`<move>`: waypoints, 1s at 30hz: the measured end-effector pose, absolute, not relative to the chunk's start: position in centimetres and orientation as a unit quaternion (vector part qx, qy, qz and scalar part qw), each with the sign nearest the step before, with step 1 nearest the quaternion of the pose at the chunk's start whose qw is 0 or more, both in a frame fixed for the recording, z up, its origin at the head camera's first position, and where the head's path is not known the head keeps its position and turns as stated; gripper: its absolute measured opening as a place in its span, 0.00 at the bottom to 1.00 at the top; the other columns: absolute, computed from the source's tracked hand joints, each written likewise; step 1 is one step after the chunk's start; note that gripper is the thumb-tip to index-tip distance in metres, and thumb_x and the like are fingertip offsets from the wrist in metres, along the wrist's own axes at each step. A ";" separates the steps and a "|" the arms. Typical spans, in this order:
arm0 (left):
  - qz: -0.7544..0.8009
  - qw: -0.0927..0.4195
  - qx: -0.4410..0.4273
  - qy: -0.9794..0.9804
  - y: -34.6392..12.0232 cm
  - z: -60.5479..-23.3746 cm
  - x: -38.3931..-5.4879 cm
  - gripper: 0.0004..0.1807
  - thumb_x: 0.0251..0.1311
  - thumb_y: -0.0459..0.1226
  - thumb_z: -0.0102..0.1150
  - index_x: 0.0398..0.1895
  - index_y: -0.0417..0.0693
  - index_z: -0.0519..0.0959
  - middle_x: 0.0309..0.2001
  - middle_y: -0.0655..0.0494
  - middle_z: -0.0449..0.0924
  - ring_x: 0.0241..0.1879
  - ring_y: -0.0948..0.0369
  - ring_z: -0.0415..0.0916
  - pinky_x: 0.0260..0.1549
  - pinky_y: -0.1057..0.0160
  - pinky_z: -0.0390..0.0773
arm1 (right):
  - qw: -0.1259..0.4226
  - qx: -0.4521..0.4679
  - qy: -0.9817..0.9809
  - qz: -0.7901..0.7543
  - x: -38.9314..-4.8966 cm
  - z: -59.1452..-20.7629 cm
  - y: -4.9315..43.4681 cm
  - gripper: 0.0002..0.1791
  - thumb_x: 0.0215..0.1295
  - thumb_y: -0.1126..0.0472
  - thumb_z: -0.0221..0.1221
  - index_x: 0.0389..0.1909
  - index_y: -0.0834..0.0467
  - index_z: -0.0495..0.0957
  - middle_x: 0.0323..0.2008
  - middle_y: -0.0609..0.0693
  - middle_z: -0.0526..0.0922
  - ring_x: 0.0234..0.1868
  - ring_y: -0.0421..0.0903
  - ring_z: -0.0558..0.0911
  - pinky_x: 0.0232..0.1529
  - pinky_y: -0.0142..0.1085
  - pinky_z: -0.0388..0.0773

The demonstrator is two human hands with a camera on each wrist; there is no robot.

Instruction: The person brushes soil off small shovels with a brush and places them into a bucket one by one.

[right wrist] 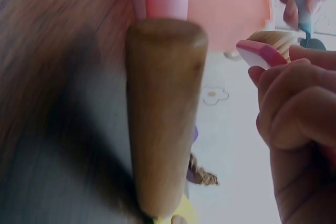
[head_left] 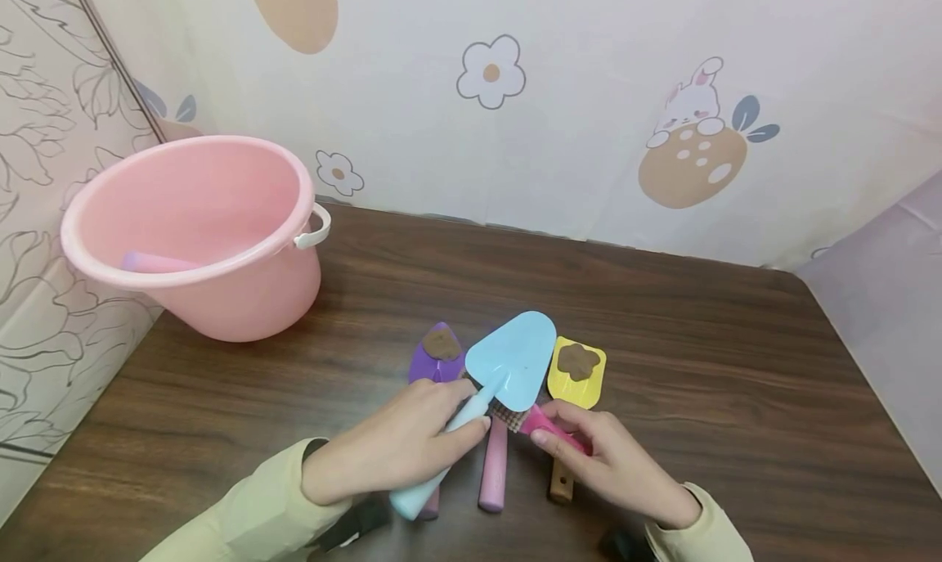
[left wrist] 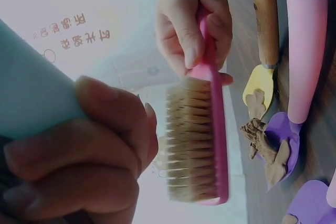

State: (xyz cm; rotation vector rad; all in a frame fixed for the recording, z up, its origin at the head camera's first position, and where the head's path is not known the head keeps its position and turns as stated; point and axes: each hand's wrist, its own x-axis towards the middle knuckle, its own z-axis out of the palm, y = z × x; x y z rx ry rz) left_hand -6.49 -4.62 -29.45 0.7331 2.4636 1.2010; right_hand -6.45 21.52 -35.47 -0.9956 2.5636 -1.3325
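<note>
Right hand (head_left: 605, 462) pinched the pink brush (head_left: 535, 420), its head slanting leftward just under the blue shovel (head_left: 511, 359), whose handle the left hand (head_left: 393, 438) gripped.

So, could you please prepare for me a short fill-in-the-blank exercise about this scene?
1. The left hand grips a light-____ shovel.
2. The right hand grips a ____-handled brush.
3. The bucket stands on the person's ____ side.
4. The flower shape on the yellow shovel is coloured ____.

Missing words: blue; pink; left; brown.
</note>
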 end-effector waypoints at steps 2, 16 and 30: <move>0.420 0.152 0.255 0.858 -4.7 -29.5 -6.5 0.10 0.64 0.41 0.50 0.25 0.49 0.68 0.17 0.63 0.63 0.13 0.70 0.63 0.13 0.69 0.66 | 0.037 -0.332 0.833 -0.440 -6.4 -35.5 21.3 0.10 0.62 0.67 0.60 0.41 0.51 0.77 0.19 0.39 0.69 0.19 0.25 0.63 0.17 0.23 0.64; 0.429 0.181 0.259 0.846 -5.0 -30.3 -6.9 0.12 0.61 0.38 0.51 0.20 0.49 0.66 0.16 0.64 0.61 0.13 0.72 0.60 0.12 0.71 0.64 | -0.016 -0.286 0.859 -0.424 -6.5 -35.0 21.2 0.11 0.58 0.72 0.62 0.36 0.53 0.78 0.18 0.37 0.69 0.17 0.27 0.63 0.14 0.24 0.62; 0.416 0.191 0.264 0.849 -5.7 -31.3 -6.8 0.13 0.60 0.37 0.52 0.18 0.50 0.66 0.15 0.66 0.61 0.14 0.72 0.59 0.14 0.72 0.62 | 0.007 -0.134 0.814 -0.566 -7.4 -34.1 22.9 0.08 0.73 0.68 0.46 0.43 0.67 0.72 0.18 0.47 0.70 0.09 0.37 0.64 0.03 0.31 0.60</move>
